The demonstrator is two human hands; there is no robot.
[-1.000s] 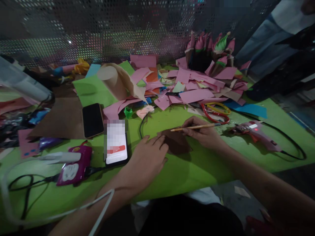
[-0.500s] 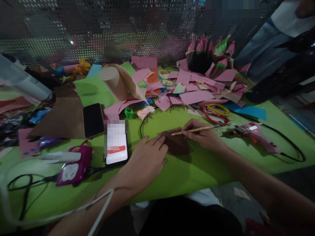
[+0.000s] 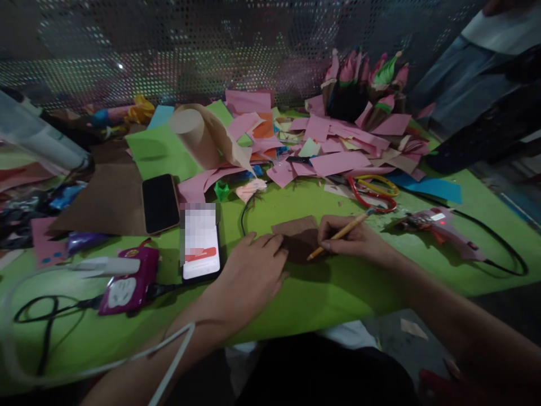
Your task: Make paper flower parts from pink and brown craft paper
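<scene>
A small piece of brown paper (image 3: pixel 299 235) lies on the green table (image 3: pixel 291 316) in front of me. My left hand (image 3: pixel 256 268) rests flat with its fingers spread, the fingertips on the paper's left edge. A wooden pencil (image 3: pixel 344 232) is pinched in my right hand (image 3: pixel 344 237). Its tip points down and left at the lower right part of the paper. The paper's lower edge is dark and blends into shadow.
Left of my hands are a lit phone (image 3: pixel 202 242), a dark phone (image 3: pixel 160 204) and a magenta power adapter (image 3: pixel 133 282) with cables. Pink paper scraps (image 3: pixel 340 163), red-handled scissors (image 3: pixel 359 197) and a pink glue gun (image 3: pixel 456 234) lie behind and right. A person (image 3: pixel 473 56) is at upper right.
My right hand has tilted the pencil more steeply, and its tip has moved down and right over the brown paper. My left hand has stayed in place.
</scene>
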